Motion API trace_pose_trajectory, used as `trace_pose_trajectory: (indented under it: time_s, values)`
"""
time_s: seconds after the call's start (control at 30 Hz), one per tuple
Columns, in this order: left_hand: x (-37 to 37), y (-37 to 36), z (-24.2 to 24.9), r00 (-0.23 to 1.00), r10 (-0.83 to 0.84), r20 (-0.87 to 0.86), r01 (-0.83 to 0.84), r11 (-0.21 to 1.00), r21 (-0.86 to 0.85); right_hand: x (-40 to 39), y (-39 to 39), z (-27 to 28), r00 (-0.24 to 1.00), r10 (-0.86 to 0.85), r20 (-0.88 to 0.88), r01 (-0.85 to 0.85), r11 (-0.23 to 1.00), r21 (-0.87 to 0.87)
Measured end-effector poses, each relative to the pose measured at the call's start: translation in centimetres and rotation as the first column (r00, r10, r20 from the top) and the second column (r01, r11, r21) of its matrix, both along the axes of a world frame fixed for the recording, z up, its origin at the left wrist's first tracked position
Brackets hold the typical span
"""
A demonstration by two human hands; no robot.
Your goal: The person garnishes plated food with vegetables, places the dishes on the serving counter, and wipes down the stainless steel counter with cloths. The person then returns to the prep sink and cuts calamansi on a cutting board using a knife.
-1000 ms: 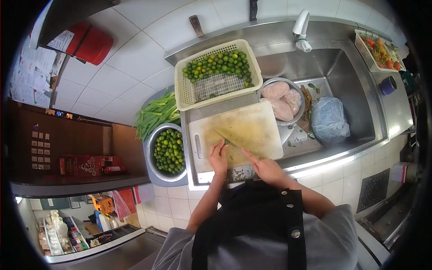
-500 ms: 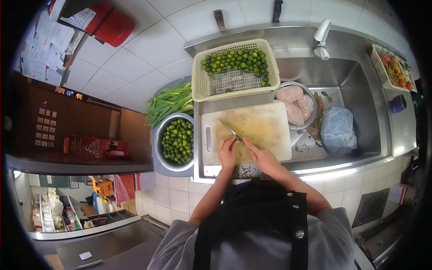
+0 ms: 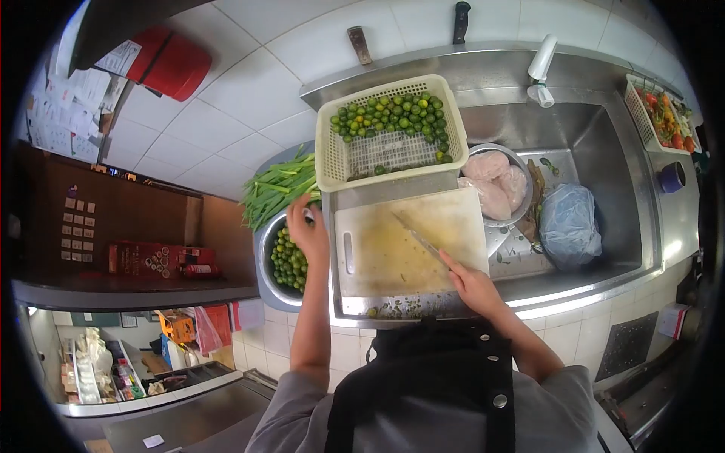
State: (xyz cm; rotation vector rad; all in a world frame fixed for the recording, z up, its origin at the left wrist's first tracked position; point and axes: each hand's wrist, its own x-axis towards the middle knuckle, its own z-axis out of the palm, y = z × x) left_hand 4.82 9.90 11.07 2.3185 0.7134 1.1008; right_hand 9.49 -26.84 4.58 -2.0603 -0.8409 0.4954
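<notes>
My left hand [image 3: 308,229] is over the metal bowl [image 3: 266,260] of small green citrus fruits [image 3: 287,258], its fingers bent and apart, with no fruit visible between them. In my right hand [image 3: 470,285] is a knife [image 3: 420,237], its blade lying slantwise across the white cutting board [image 3: 453,226] and its tip toward the far side. The board's surface is wet and yellowish, with small green bits. Beyond it stands a cream plastic basket [image 3: 326,151] holding more green citrus fruits [image 3: 408,109].
Spring onions [image 3: 281,185] lie behind the bowl. Right of the board are a bowl of bagged raw meat [image 3: 491,177] and a tied plastic bag [image 3: 570,223] in the steel sink [image 3: 623,174], under a white faucet [image 3: 541,68]. Green scraps [image 3: 400,308] lie along the near edge.
My left hand has left the board and moved left over the bowl. My right hand has drawn back toward the near right with the knife. The view has shifted slightly.
</notes>
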Motion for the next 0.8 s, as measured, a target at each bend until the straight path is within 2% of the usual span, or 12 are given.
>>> trace_pose_trajectory:
  time_s: [0.07, 0.13, 0.17, 0.23, 0.33, 0.47, 0.53, 0.6, 0.63, 0.7, 0.73, 0.8]
  values:
    - [5.8, 1.6, 0.9, 0.985, -0.174, 0.004, 0.174, 0.985, 0.009, 0.2, 0.1, -0.1, 1.0, 0.022, -0.004, -0.022, 0.998, -0.06]
    - [11.3, 3.1, 0.8, 0.96, -0.265, -0.087, 0.24, 0.944, -0.226, 0.3, 0.0, 0.1, 1.0, 0.016, -0.019, -0.017, 0.999, -0.039]
    - [13.8, 4.0, 0.3, 0.958, -0.275, -0.086, 0.25, 0.941, -0.226, 0.3, 0.0, 0.1, 1.0, 0.005, -0.018, -0.006, 0.999, -0.039]
    - [17.9, 5.8, -1.5, 0.881, -0.303, -0.362, 0.304, 0.951, -0.057, 0.1, 0.2, 0.3, 0.999, -0.025, -0.034, 0.022, 0.996, -0.086]
    - [21.7, 7.8, -4.9, 0.832, -0.328, -0.447, 0.373, 0.928, 0.014, 0.2, 0.3, 0.9, 0.998, -0.037, -0.047, 0.032, 0.993, -0.114]
    - [23.3, 6.5, -4.6, 0.797, -0.186, -0.575, 0.251, 0.967, 0.035, 0.5, 0.4, 1.3, 0.996, -0.045, -0.079, 0.031, 0.985, -0.172]
    - [23.5, 7.2, -5.2, 0.815, -0.168, -0.555, 0.276, 0.954, 0.117, 0.3, 0.4, 1.4, 0.993, -0.05, -0.104, 0.032, 0.986, -0.162]
    - [23.5, 7.3, -4.8, 0.823, -0.299, -0.483, 0.243, 0.954, -0.175, 0.3, 0.4, 1.8, 0.994, -0.051, -0.099, 0.034, 0.985, -0.168]
    - [23.2, 7.0, -4.7, 0.824, -0.299, -0.482, 0.243, 0.954, -0.176, 0.4, 0.4, 1.9, 0.995, -0.05, -0.091, 0.034, 0.986, -0.166]
    - [21.2, 4.5, -2.4, 0.841, -0.541, -0.002, 0.456, 0.71, -0.536, 0.5, 0.4, 1.7, 0.996, -0.048, -0.081, 0.032, 0.982, -0.184]
    - [19.9, 3.3, -1.5, 0.844, -0.537, -0.004, 0.452, 0.714, -0.535, 0.3, 0.5, 1.5, 0.996, -0.045, -0.075, 0.029, 0.979, -0.203]
    - [17.0, 0.5, -0.3, 0.756, -0.573, 0.318, 0.611, 0.442, -0.657, 0.3, 0.5, 1.3, 0.998, -0.034, -0.061, 0.023, 0.983, -0.183]
